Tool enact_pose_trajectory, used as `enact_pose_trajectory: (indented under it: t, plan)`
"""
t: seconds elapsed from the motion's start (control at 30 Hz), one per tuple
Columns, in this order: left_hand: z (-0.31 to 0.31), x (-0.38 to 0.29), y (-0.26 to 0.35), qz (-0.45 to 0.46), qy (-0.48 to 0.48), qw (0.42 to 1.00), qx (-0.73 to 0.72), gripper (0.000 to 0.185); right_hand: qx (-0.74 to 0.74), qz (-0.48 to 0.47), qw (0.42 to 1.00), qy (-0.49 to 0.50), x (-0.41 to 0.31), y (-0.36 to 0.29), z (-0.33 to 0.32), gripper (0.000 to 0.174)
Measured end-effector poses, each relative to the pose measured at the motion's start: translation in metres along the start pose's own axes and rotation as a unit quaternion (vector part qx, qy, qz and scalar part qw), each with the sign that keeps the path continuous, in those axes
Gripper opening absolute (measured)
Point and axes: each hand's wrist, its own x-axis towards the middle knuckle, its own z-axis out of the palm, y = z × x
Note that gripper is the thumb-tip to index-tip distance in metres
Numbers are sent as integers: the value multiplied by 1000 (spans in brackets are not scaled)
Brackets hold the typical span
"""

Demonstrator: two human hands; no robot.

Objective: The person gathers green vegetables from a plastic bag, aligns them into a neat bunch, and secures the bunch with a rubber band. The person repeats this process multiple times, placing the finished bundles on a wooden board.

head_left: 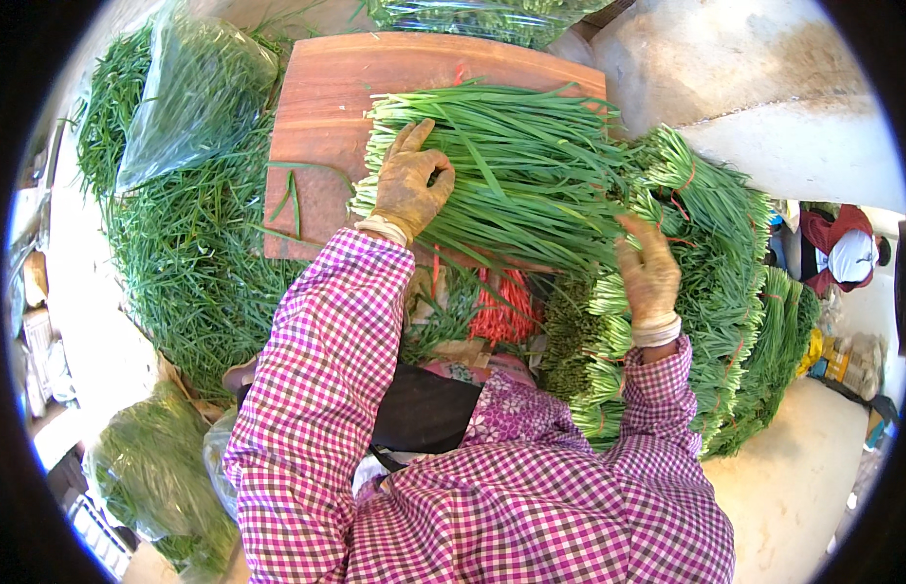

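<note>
My left hand (412,179), in a stained glove, rests on the pale stem end of a loose pile of garlic chives (511,160). Its thumb and forefinger curl into a ring, and whether a blade is pinched between them is unclear. The pile lies across a reddish wooden board (321,95), leaf tips to the right. Parts of a red tie (458,71) show beyond the pile's far and near sides. Blurred, my right hand (650,263) hovers by the leaf tips past the board's right edge, fingers apart and apparently holding nothing.
Chive bundles with red ties (716,292) are stacked at right. Red tie strips (504,306) hang below the board's near edge. Loose chive leaves (197,270) heap up at left, beside a clear plastic bag (197,95). Another person (840,248) is at far right.
</note>
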Motion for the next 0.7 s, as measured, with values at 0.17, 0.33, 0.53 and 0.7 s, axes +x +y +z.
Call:
enact_pose_trajectory:
  t: [0.17, 0.33, 0.53, 0.7]
  plan:
    - [-2, 0, 7, -6, -40, 996, 75, 14, -42, -206, 977, 28, 29, -62, 14, 28]
    - [1, 2, 13, -12, -43, 995, 94, 13, 187, -155, 968, -69, 20, -97, 88, 25]
    - [1, 1, 10, -11, -33, 998, 58, 16, 283, -98, 953, -46, 4, -88, 122, 28]
    - [0, -1, 4, -6, -6, 1000, 8, 15, 75, -232, 970, 15, 19, -83, 133, 30]
